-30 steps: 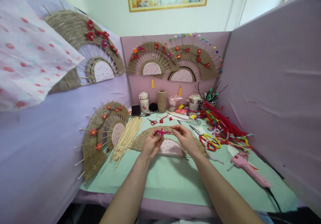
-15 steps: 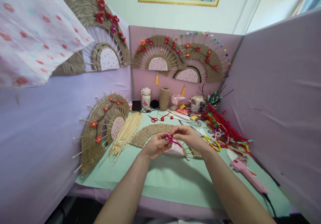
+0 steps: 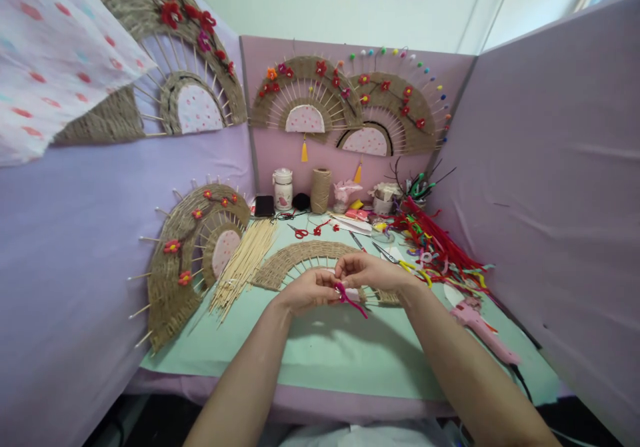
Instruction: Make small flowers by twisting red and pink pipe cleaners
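A magenta pipe cleaner (image 3: 356, 305), looped at one end with a loose tail pointing down to the right, is pinched in my left hand (image 3: 311, 291). My right hand (image 3: 367, 271) meets the left one just above the loop, its thumb and forefinger closed together; whether they grip part of the pipe cleaner is hidden. Beneath both hands a half-round woven twine fan (image 3: 295, 258) lies flat on the table, its pale centre partly covered by my fingers.
Thin wooden sticks (image 3: 245, 267) lie left of the fan. Red-handled scissors (image 3: 300, 233) rest behind it, yellow-handled scissors (image 3: 417, 272) to its right. Farther right are a heap of coloured pipe cleaners (image 3: 440, 240) and a pink glue gun (image 3: 485, 333). A twine spool (image 3: 321, 191) stands at the back.
The pipe cleaner has turned, its tail now hanging lower and its loop below the fingertips. My right fingers have shifted up and left of the loop. The whole view has tilted slightly.
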### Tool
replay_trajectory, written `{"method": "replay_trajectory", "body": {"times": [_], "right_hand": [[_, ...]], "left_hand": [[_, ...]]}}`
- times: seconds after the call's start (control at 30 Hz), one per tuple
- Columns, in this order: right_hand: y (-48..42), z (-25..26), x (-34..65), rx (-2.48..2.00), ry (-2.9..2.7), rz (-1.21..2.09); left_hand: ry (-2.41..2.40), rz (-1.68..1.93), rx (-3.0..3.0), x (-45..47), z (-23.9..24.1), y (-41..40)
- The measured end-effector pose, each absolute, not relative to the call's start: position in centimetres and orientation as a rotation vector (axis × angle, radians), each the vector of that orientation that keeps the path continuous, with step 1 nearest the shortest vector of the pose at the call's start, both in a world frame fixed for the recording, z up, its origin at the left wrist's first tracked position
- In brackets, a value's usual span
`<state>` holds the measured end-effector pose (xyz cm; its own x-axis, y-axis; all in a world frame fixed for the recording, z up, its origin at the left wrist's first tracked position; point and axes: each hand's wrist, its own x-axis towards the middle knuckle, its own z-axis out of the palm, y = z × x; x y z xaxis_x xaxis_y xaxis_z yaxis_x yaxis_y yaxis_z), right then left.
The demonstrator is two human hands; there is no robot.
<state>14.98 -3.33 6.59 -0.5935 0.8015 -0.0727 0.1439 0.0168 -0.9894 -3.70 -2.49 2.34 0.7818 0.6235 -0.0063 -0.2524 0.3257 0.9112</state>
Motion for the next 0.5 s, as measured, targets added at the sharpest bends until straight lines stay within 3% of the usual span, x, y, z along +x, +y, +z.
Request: {"method": "replay_trajectory", "body": {"times": [0.17,0.37,0.5], "right_hand": [[-2.2,7.8,14.7,-0.959,-1.486,1.653],[2.8,7.8,12.9,-1.028,-1.646,1.602],[7.6,7.7,10.2,-1.277,-1.857,1.188]], "left_hand": [[0.315,0.632,1.096,-3.9,2.5,-2.5],[0.287,0.663,1.021,-4.0,2.6,-2.7],[0.269,0.708,0.983,-4.0,2.6,-2.7]]}}
